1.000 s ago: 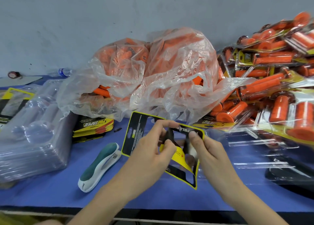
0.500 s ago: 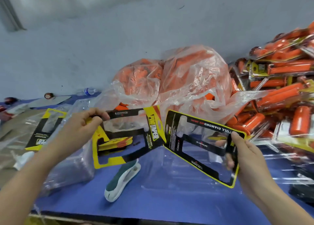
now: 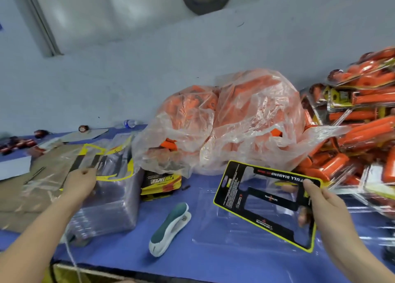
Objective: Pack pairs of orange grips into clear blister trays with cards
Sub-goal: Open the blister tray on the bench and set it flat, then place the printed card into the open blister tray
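Note:
My right hand point(image 3: 327, 203) pinches the top right corner of a black card with a yellow border point(image 3: 256, 199) and holds it tilted above a clear blister tray point(image 3: 205, 225) that lies on the blue table. Far to the left, my left hand point(image 3: 80, 183) pinches the edge of a second yellow and black card point(image 3: 100, 165), blurred, over a stack of clear trays point(image 3: 111, 201). Loose orange grips fill a clear plastic bag point(image 3: 224, 120) at the back of the table.
A heap of packed blisters point(image 3: 363, 133) rises at the right. A teal and white stapler point(image 3: 168, 227) lies in front of a small stack of cards point(image 3: 160, 182). Brown cardboard point(image 3: 19, 188) covers the left end, and a water bottle point(image 3: 129, 123) lies by the wall.
The two cards, held together a second ago, have been parted. My left hand has carried one leftward to the tray stack, while my right hand keeps the other at the right.

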`<state>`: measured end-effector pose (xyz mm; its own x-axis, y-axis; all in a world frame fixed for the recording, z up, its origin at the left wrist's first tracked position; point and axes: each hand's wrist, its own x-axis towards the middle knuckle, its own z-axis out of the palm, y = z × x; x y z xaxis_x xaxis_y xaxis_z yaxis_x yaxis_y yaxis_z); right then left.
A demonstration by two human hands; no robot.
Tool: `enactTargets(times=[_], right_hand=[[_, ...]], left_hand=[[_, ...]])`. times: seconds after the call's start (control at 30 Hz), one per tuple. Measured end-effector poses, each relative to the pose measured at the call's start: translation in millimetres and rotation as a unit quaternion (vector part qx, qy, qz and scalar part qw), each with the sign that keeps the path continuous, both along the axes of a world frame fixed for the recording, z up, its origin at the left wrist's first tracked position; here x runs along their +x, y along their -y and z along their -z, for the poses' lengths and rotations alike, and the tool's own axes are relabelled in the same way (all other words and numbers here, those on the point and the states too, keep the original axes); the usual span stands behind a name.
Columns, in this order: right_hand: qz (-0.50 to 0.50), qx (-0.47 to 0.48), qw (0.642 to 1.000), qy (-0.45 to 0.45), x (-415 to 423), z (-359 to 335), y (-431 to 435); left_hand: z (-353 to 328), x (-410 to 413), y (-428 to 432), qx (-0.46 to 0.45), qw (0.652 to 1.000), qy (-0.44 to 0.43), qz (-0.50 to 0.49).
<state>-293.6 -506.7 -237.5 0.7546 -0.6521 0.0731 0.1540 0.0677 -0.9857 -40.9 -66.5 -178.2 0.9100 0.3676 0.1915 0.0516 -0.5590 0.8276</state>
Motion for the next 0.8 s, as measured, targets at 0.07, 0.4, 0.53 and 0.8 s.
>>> enactTargets(times=[0.07,0.4,0.53,0.8], right_hand=[[-0.012,-0.016,1.000,0.008,-2.7,-2.8,-0.2],[-0.027,-0.168,0.984,0.058,-11.3,-16.0,3.1],[-0.037,-0.134,0.986,0.092,-15.8,-23.1,11.4],[-0.044,-0.045,0.996,0.062,-15.1,-22.6,22.3]], left_hand=[[0.6,-4.8,4.4,0.074,0.997,-0.001,-0.026],[7.8,-99.2,171.8,0.065,0.940,0.180,0.282],[34.9,-122.8,241.6,-0.066,0.896,0.057,0.436],[50.1,-113.8,247.8,-0.070,0.883,0.037,0.462]])
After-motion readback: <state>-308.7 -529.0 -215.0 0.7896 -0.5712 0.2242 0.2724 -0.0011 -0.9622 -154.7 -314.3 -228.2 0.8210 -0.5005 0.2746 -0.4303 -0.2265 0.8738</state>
